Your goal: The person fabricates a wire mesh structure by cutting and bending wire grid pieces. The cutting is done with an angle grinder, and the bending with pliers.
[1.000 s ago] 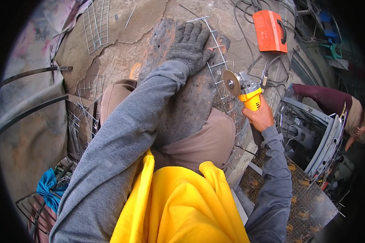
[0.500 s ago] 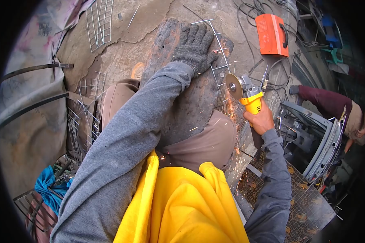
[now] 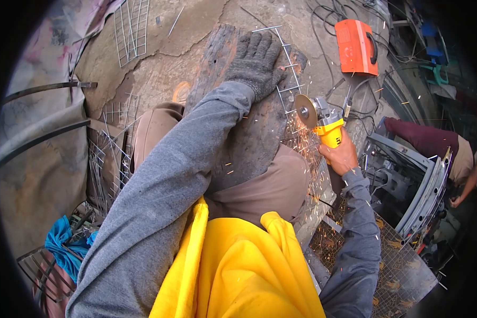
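Observation:
My left hand [image 3: 253,62], in a dark grey knit glove, lies with fingers spread on a weathered wooden board [image 3: 244,143]. Its thumb side is close to a narrow strip of wire mesh [image 3: 288,63] that runs along the board's right edge; whether it presses the wire is hidden. My bare right hand [image 3: 341,153] is wrapped round the yellow body of an angle grinder [image 3: 329,131]. The grinder's round disc [image 3: 306,111] is at the lower end of the mesh strip, and orange sparks spray downward from there.
An orange machine [image 3: 356,46] with a black handle and cables stands at upper right. A co-worker [image 3: 429,139] bends near grey metal frames [image 3: 403,175] on the right. More wire mesh [image 3: 131,32] lies at upper left, and blue cloth [image 3: 63,246] at lower left.
The sparks have spread wider, some flying to the upper right. The co-worker's arm at the right has shifted lower. My hands and the grinder have hardly moved.

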